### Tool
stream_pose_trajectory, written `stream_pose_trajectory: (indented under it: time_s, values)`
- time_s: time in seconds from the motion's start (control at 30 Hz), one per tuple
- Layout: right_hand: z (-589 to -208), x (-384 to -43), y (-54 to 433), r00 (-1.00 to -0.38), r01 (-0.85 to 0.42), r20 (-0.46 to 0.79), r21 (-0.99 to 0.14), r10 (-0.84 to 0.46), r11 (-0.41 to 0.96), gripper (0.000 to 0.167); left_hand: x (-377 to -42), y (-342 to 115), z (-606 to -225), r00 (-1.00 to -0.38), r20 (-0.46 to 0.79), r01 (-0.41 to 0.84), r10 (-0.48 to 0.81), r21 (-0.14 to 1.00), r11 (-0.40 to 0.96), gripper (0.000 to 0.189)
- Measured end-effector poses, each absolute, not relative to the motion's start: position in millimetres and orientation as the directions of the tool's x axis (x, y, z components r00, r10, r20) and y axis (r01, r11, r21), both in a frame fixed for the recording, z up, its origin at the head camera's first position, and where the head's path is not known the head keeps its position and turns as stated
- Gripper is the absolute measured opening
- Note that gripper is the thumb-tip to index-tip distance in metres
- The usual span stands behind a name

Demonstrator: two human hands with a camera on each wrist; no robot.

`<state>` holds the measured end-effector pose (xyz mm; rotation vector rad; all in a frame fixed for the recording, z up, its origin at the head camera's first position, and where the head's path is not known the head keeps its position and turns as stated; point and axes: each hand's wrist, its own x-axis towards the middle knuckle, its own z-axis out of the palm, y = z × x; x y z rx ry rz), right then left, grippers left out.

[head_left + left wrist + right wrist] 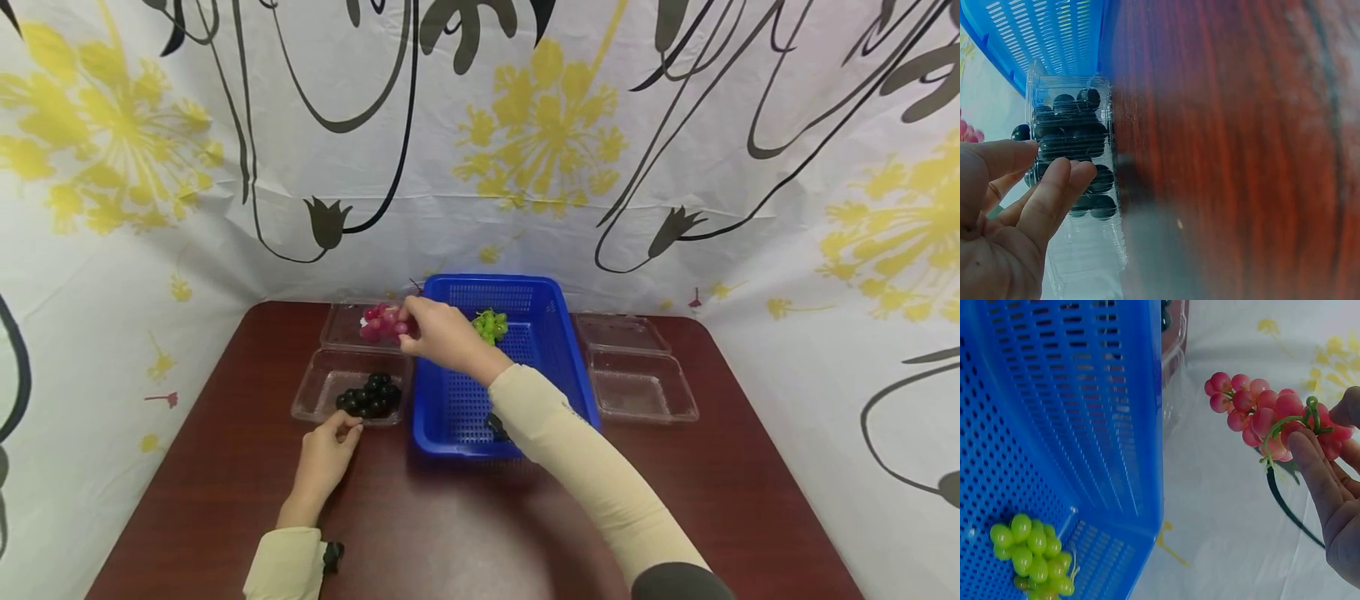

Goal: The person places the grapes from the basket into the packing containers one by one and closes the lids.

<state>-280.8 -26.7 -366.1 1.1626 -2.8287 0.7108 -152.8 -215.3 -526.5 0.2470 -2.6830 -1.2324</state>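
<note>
My right hand pinches a bunch of red grapes by its green stem end. The bunch hangs above the raised lid of the left clear plastic container, left of the blue basket. My left hand is at that container's front rim, its fingers bent over the near wall, as the left wrist view shows. A bunch of black grapes lies inside the container, against its front and right side. In the basket, a bunch of green grapes lies near the back, partly hidden by my right hand.
On the right of the basket stands a second clear plastic container with its lid folded back. All stand on a dark reddish wooden table. A white patterned cloth rises behind the table and along its sides.
</note>
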Motion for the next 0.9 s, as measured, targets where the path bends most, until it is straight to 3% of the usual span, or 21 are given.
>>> stream_pose_trajectory:
  time_s: [0.3, 0.57, 0.9]
  values:
    - [-379, -276, -53, -0.666, -0.711, 0.107, -0.392, -0.739, 0.584, 0.017, -153, -216, -526, -0.969, 0.110, -0.060, -0.220, 0.760, 0.647, 0.010]
    - [-392, -284, -71, -0.625, -0.759, 0.051, -0.272, -0.779, 0.591, 0.013, -154, -217, -527, -0.974, 0.089, -0.067, -0.209, 0.764, 0.641, 0.012]
    - [-413, -283, -93, -0.618, -0.765, -0.045, -0.200, -0.785, 0.613, 0.022, -152, -216, -529, -0.972, 0.070, -0.085, -0.222, 0.782, 0.618, 0.011]
